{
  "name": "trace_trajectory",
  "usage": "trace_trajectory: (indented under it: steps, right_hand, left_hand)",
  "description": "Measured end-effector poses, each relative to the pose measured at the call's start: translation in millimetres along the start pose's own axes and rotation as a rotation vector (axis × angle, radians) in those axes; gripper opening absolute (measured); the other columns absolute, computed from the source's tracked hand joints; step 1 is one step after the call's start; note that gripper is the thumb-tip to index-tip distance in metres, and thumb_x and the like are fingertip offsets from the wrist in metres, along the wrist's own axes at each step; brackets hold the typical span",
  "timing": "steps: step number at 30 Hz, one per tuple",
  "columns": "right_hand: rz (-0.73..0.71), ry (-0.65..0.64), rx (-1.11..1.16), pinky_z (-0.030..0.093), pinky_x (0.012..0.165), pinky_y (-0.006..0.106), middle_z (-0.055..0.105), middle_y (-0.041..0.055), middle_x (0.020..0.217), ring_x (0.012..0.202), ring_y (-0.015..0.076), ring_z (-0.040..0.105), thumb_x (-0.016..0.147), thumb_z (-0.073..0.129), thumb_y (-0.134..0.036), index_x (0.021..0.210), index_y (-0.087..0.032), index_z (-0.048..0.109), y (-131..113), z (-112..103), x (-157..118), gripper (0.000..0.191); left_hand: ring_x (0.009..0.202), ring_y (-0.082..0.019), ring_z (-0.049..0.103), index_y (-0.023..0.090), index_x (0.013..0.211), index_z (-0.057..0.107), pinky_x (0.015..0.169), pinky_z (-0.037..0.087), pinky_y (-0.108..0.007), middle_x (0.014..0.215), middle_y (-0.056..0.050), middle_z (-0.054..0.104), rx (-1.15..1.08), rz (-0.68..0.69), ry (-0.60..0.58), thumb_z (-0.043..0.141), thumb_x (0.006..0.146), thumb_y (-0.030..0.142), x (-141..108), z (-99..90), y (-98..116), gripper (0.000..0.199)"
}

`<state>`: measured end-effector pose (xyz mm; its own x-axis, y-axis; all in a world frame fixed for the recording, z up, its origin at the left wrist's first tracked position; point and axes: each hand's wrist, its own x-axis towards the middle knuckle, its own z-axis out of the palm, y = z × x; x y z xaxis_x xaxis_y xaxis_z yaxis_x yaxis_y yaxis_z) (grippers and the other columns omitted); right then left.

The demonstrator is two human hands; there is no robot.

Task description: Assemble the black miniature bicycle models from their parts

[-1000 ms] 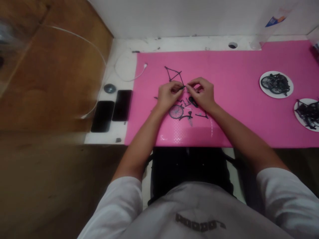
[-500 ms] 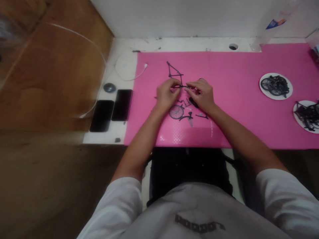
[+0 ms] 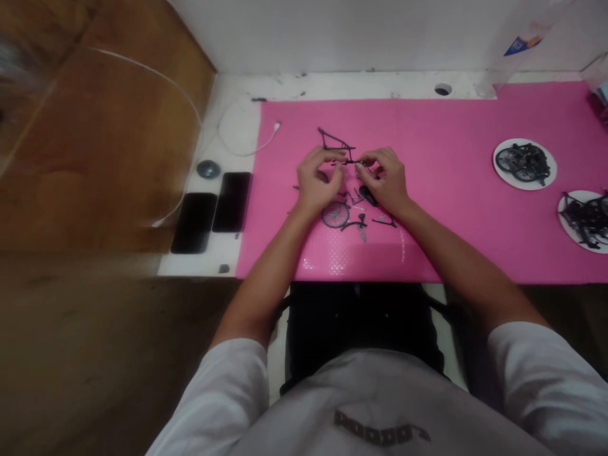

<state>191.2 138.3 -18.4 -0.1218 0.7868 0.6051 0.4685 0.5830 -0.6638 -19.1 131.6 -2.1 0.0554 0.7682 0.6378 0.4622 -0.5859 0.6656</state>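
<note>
Above the pink mat, a small black model bicycle frame [image 3: 336, 140] tilts up and away from me, a thin dark crosspiece at its near end. My right hand [image 3: 386, 177] pinches that near end between thumb and fingertips. Around the crosspiece's left side is my left hand [image 3: 317, 180], its thumb and index finger slightly apart; whether they touch the piece is hard to see. Just below the hands lie a spoked wheel [image 3: 335, 215], a curved black part [image 3: 354, 223], a thin bracket-like part [image 3: 384, 221] and a dark oblong piece [image 3: 368, 196] by my right fingers.
Two white plates, a nearer one [image 3: 565, 223] and a farther one [image 3: 498, 170], hold black bicycle parts at the right. Two dark phones [image 3: 194, 223], a round dark object [image 3: 208, 169] and a white cable [image 3: 251, 152] lie left. A white wall [image 3: 356, 38] stands behind.
The bicycle frame has tipped, its far end dropping slightly toward me and its near end shifting right. My left thumb and index finger have parted from their pinch; my right hand stays closed.
</note>
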Motion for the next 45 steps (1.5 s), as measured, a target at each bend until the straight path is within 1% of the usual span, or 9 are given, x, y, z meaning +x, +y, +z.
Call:
trace_trajectory:
  steps: [4,10,17,22,27,35,38,41,45]
  right_hand:
    - [0.01,0.008,0.01,0.066,0.106,0.057,0.077,0.0078,0.1,0.105,0.0304,0.071,0.11,0.07,-0.062,0.107,-0.029,0.081,-2,0,-1,0.035]
    - [0.016,-0.03,-0.004,0.065,0.109,0.059,0.079,0.0092,0.104,0.11,0.0321,0.072,0.111,0.07,-0.059,0.109,-0.03,0.082,-6,-1,-1,0.032]
    - [-0.001,-0.054,-0.039,0.065,0.11,0.06,0.081,0.008,0.102,0.111,0.0323,0.074,0.112,0.069,-0.065,0.109,-0.032,0.084,-12,-3,0,0.037]
    - [-0.031,-0.083,-0.061,0.062,0.115,0.061,0.084,0.0072,0.106,0.109,0.0321,0.076,0.111,0.072,-0.062,0.109,-0.033,0.084,-13,-4,2,0.032]
    - [-0.055,-0.065,-0.03,0.064,0.112,0.058,0.086,0.0072,0.114,0.116,0.0324,0.077,0.113,0.068,-0.056,0.114,-0.033,0.085,-11,-3,0,0.029]
    - [-0.03,-0.103,-0.003,0.066,0.117,0.059,0.088,0.0075,0.123,0.123,0.0326,0.078,0.11,0.075,-0.053,0.119,-0.034,0.088,-19,-5,-1,0.024]
    - [-0.106,-0.115,0.014,0.068,0.113,0.059,0.089,0.0066,0.121,0.123,0.0323,0.078,0.112,0.072,-0.052,0.124,-0.034,0.088,-16,-6,-1,0.027]
    - [-0.19,-0.121,0.008,0.068,0.114,0.061,0.089,0.0058,0.123,0.124,0.0321,0.078,0.114,0.069,-0.054,0.124,-0.032,0.088,-8,-4,-1,0.03]
    - [-0.19,-0.113,-0.023,0.065,0.118,0.061,0.089,0.0056,0.122,0.122,0.0316,0.077,0.116,0.067,-0.053,0.126,-0.033,0.087,-2,0,-2,0.031]
  left_hand:
    - [0.115,-0.024,0.085,0.027,0.108,0.068,0.102,0.068,-0.042,0.112,-0.008,0.084,-0.074,-0.054,0.052,0.067,0.114,0.058,-4,3.4,0,0.031]
    - [0.102,-0.022,0.084,0.032,0.143,0.053,0.093,0.068,-0.04,0.108,-0.006,0.079,-0.071,-0.082,0.093,0.071,0.109,0.071,-5,12.1,-7,0.055]
    - [0.1,-0.022,0.082,0.034,0.154,0.056,0.099,0.067,-0.041,0.11,-0.006,0.081,-0.017,-0.09,0.031,0.076,0.107,0.07,0,5.5,-13,0.063]
    - [0.095,-0.02,0.081,0.035,0.152,0.064,0.09,0.067,-0.034,0.114,-0.008,0.083,-0.068,-0.157,-0.03,0.074,0.107,0.072,0,3.8,-26,0.06]
    - [0.097,-0.02,0.082,0.031,0.14,0.07,0.09,0.067,-0.034,0.105,-0.006,0.079,-0.112,-0.16,-0.013,0.066,0.11,0.075,-2,5.9,-33,0.054]
    - [0.089,-0.017,0.079,0.036,0.154,0.057,0.092,0.066,-0.034,0.105,-0.005,0.08,-0.162,-0.215,-0.066,0.067,0.109,0.077,-2,10.0,-28,0.062]
    - [0.083,-0.017,0.078,0.032,0.14,0.065,0.086,0.066,-0.033,0.096,-0.003,0.077,-0.278,-0.239,-0.1,0.067,0.105,0.084,-1,11.7,-26,0.062]
    - [0.076,-0.016,0.074,0.026,0.107,0.072,0.075,0.064,-0.03,0.087,-0.003,0.073,-0.399,-0.286,-0.106,0.072,0.1,0.087,2,11.4,-26,0.062]
    - [0.081,-0.015,0.072,0.024,0.091,0.072,0.072,0.062,-0.028,0.09,-0.003,0.072,-0.514,-0.298,-0.059,0.088,0.094,0.077,6,8.4,-28,0.056]
